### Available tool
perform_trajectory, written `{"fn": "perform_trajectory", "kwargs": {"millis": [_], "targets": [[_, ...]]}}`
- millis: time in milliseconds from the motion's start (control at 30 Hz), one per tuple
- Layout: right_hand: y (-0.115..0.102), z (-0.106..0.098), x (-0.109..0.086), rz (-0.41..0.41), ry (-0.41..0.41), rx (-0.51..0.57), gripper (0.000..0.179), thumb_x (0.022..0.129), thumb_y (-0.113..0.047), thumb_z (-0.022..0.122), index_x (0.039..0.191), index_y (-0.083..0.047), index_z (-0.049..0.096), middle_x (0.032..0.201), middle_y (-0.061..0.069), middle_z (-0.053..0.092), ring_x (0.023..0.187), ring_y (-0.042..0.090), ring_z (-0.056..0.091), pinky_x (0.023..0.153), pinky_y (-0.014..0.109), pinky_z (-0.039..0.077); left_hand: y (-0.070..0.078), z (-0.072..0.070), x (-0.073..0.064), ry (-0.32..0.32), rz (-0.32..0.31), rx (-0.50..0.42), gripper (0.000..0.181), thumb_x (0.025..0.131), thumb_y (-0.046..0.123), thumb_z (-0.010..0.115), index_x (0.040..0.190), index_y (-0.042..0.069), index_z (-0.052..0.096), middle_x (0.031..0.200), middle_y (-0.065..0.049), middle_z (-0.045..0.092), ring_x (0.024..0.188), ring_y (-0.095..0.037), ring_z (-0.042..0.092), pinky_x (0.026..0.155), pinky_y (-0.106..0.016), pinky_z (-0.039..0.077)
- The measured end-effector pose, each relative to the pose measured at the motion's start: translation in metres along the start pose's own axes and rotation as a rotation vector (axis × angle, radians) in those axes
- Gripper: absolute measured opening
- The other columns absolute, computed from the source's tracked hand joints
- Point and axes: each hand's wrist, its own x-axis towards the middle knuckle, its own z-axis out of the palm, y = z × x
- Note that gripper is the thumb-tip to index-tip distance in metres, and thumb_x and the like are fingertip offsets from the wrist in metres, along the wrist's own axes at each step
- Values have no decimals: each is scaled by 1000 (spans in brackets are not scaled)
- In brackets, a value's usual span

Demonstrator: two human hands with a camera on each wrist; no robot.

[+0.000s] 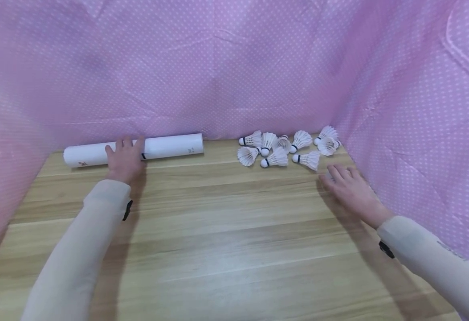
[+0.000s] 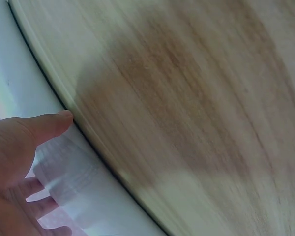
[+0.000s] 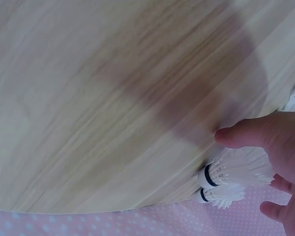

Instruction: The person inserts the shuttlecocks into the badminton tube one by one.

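A long white shuttlecock tube (image 1: 174,146) lies along the back of the wooden table on the left. My left hand (image 1: 125,160) is on its middle from above. In the left wrist view the thumb (image 2: 51,125) lies along the tube's near side, and the fingers reach over the far side. Several white feather shuttlecocks (image 1: 276,157) with dark bands lie in a loose cluster at the back right. My right hand (image 1: 352,189) hovers just in front of them, palm down with fingers spread, holding nothing. Two shuttlecocks (image 3: 238,169) show beyond its thumb in the right wrist view.
Pink dotted cloth (image 1: 218,80) rises behind the table and along both sides, close to the tube and shuttlecocks. Wood-grain tabletop (image 1: 218,232) stretches between the two forearms.
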Motion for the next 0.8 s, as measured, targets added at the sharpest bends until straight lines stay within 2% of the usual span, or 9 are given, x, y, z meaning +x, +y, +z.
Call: {"fn": "perform_trajectory", "kwargs": {"millis": [167,400,633,800], "targets": [[1,-1,3,-8,41,5,43,84,12,45,124,0,57,126,34,50,113,51,51,84,65,47,-3,1,1,-2,-9,11,70,88,11,69,148,4,33,134,-40,36,127,-61,29,100,-82,18],[4,1,3,-6,-11,-31,42,83,12,57,122,-2,57,123,32,50,111,49,52,78,62,49,1,-1,4,-5,-10,12,64,89,6,63,147,5,36,129,-41,37,123,-62,32,93,-82,27],[6,4,4,-29,22,-45,39,84,11,42,118,0,57,111,28,50,98,45,54,66,53,51,2,0,5,-17,-10,15,61,90,0,58,147,5,35,131,-42,36,123,-64,32,92,-84,29],[8,8,5,-31,29,-44,32,86,10,44,114,0,55,104,25,50,91,42,54,61,49,49,0,2,5,-22,2,24,59,93,-4,50,150,6,33,136,-41,34,125,-64,29,92,-84,29]]}}
